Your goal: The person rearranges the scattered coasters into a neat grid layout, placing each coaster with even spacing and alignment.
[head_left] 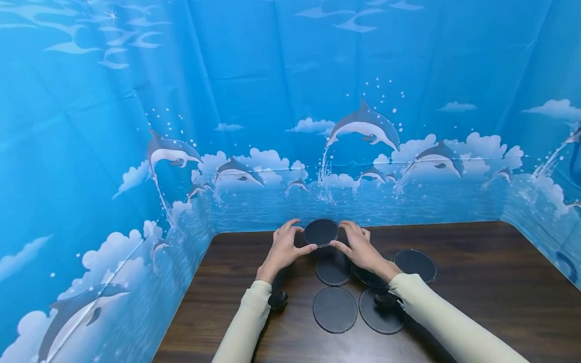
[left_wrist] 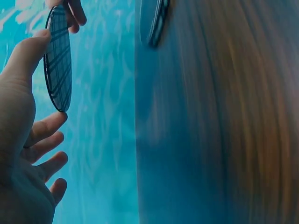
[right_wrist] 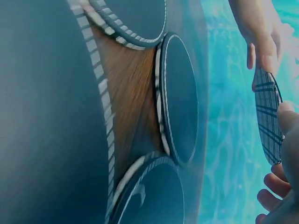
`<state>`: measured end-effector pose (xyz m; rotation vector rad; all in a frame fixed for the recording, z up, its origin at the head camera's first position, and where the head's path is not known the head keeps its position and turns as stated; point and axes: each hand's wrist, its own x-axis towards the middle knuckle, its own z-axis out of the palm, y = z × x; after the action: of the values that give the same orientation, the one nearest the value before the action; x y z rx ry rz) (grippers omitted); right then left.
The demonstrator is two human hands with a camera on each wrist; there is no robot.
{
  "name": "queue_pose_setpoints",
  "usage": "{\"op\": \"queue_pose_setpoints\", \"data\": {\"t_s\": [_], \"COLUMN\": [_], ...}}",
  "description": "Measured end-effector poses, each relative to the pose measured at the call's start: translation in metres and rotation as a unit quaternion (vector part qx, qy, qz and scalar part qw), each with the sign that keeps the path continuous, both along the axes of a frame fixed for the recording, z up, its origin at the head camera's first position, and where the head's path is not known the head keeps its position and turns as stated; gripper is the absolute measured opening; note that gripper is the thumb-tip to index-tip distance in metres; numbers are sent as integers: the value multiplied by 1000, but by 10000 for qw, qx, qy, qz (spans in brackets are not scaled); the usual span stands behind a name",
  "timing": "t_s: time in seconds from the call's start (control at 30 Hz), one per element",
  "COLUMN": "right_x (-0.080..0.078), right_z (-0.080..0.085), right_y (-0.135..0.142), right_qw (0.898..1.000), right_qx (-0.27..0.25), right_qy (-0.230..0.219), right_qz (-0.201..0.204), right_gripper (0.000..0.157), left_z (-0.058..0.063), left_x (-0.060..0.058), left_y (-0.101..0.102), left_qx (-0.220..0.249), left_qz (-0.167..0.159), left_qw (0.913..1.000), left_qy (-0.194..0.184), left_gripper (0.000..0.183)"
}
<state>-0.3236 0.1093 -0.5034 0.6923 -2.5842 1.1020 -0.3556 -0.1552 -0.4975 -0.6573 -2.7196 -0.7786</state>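
Up over the table's far edge, a round black coaster [head_left: 321, 232] is held between both hands. My left hand [head_left: 283, 248] pinches its left edge with thumb and fingertips. On the opposite edge, my right hand [head_left: 360, 248] grips it the same way. The wrist views show a plaid underside on this coaster [left_wrist: 60, 65] [right_wrist: 267, 116]. Below the hands, another black coaster [head_left: 333, 269] lies on the table, with one more [head_left: 335, 310] nearer to me. The right forearm partly covers a coaster [head_left: 368, 277] beside them.
Further coasters lie to the right, one at the front [head_left: 381, 317] and one beyond the forearm [head_left: 415, 264]. Everything rests on a dark wooden table [head_left: 490, 292]. A blue dolphin-print curtain [head_left: 281, 111] stands along its back and sides.
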Motion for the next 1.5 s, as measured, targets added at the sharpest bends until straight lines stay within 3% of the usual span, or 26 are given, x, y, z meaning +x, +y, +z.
{"op": "queue_pose_setpoints", "data": {"t_s": [0.33, 0.67, 0.97, 1.27, 1.5], "right_x": [27, 48, 70, 105, 117], "right_z": [7, 1, -11, -15, -15], "right_y": [35, 71, 105, 146, 188], "right_qw": [9998, 9994, 9993, 9993, 9999], "right_qx": [-20, -119, -40, -310, -58], "right_qy": [-105, 257, 357, 127, -153], "right_qz": [-136, -194, -104, 162, -16], "right_gripper": [66, 59, 54, 47, 49], "left_z": [9, 14, 10, 6, -2], "left_x": [18, 45, 64, 104, 117], "left_y": [37, 72, 89, 124, 156], "left_qx": [-147, 35, -372, -121, -451], "left_qz": [-207, -340, -727, -712, -799], "left_qw": [9995, 9990, 9960, 9974, 9956], "left_qy": [165, 277, 364, -74, 209], "left_gripper": [76, 75, 62, 54, 51]}}
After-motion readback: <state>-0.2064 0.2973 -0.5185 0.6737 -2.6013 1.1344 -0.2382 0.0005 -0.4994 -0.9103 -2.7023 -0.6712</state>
